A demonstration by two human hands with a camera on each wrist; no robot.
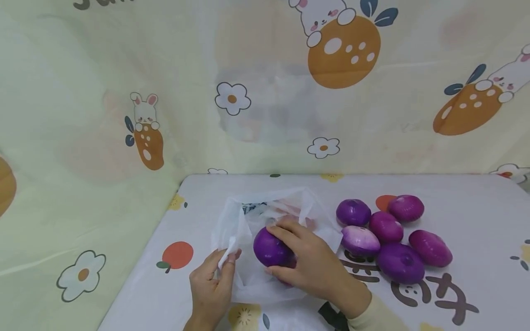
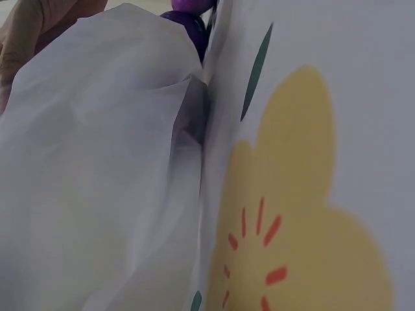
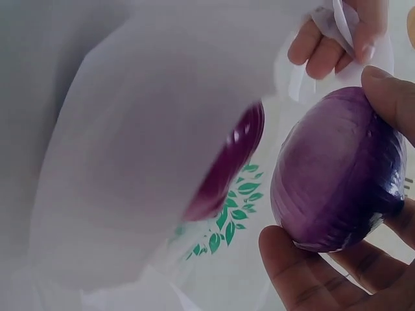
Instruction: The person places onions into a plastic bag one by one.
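Pinching left hand (image 1: 212, 280): holds the rim of a translucent white plastic bag (image 1: 248, 290), apparently keeping its mouth open.
Laden right hand (image 1: 312, 262): clasps a round, glossy purple onion (image 1: 267, 248) over that mouth.
Six loose, glossy purple-to-magenta onions (image 1: 386, 227): toward the tabletop (image 1: 157, 294)'s right edge, seemingly for easy right-hand reach.

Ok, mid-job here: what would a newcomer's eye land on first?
Probably the glossy purple onion in the right hand, at the mouth of the white bag, whose edge the left hand pinches. Next, the six purple onions clustered on the table right of the bag, then the cartoon rabbits on the backdrop behind.
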